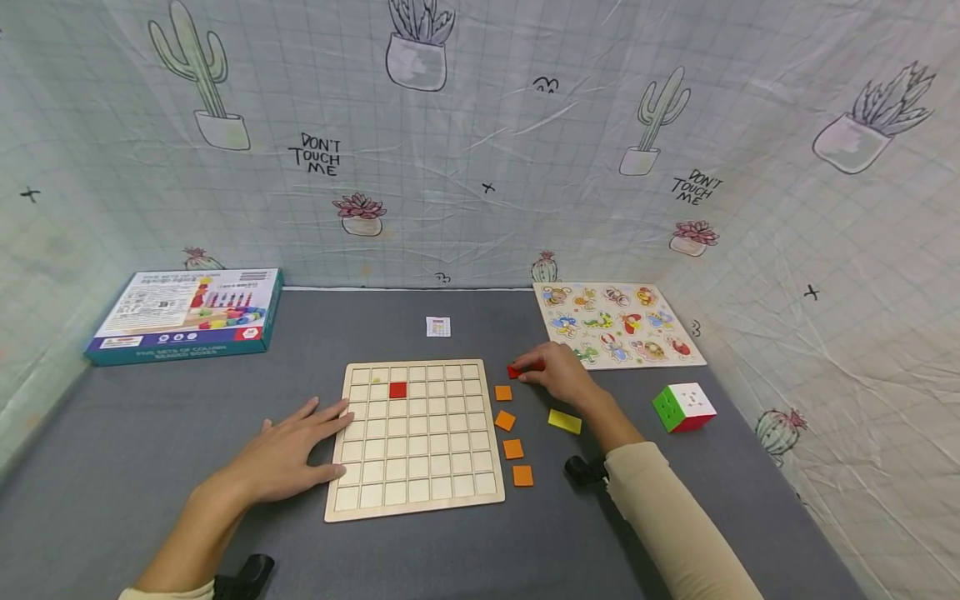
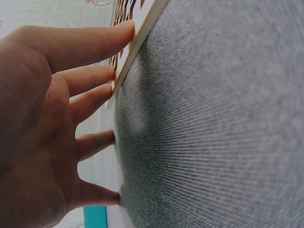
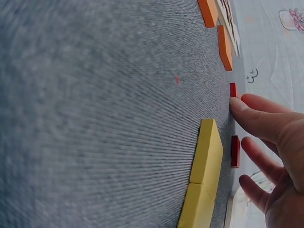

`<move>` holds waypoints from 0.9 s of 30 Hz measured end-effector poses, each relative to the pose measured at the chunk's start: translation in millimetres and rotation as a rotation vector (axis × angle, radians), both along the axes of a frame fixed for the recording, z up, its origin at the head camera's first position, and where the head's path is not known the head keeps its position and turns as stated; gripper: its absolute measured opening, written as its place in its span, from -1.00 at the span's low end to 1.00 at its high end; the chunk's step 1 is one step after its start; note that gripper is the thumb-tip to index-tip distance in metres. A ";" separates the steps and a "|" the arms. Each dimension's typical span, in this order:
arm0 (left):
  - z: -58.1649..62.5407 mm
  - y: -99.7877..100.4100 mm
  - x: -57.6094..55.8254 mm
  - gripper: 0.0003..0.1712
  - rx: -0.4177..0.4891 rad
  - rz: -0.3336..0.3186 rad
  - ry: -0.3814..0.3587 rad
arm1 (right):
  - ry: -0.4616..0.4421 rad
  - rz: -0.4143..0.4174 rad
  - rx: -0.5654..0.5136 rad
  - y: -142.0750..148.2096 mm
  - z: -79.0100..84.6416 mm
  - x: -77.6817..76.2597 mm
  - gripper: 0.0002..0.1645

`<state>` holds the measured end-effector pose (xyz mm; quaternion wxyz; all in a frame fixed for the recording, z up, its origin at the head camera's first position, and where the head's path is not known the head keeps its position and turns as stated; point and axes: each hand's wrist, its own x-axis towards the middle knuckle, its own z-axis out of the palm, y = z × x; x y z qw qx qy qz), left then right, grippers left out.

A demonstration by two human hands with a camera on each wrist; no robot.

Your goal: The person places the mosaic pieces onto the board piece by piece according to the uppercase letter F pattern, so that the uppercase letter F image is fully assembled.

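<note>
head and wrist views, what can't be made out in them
Red tiles: head view, partly hidden by the right hand.
Small white card: head view, print too small to read.
Box: head view, fine print too small to read.
Grid board: left wrist view, cut off by the top edge, partly behind the left hand.
Lower yellow block: right wrist view, cut off by the bottom edge.

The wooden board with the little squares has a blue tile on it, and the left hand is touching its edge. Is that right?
Not quite: the head view shows that the tile on the wooden board is red. The left hand is touching its edge.
</note>
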<state>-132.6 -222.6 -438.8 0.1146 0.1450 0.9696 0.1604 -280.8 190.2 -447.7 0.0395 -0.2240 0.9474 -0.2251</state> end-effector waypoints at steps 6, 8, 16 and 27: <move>0.5 0.5 0.0 -0.08 0.002 0.008 0.001 | 0.011 -0.011 0.008 -2.1 -0.1 1.6 -0.74; 0.8 0.7 0.0 -0.08 0.003 0.009 0.002 | 0.020 -0.007 0.021 -3.1 0.3 2.2 -0.74; 0.6 -0.4 -0.1 -0.07 0.008 0.001 0.005 | 0.118 0.051 0.041 -4.2 0.3 3.1 -0.76; 0.2 -0.8 0.5 -0.09 0.012 -0.004 0.002 | 0.057 0.089 -0.058 -5.3 3.4 2.6 -0.80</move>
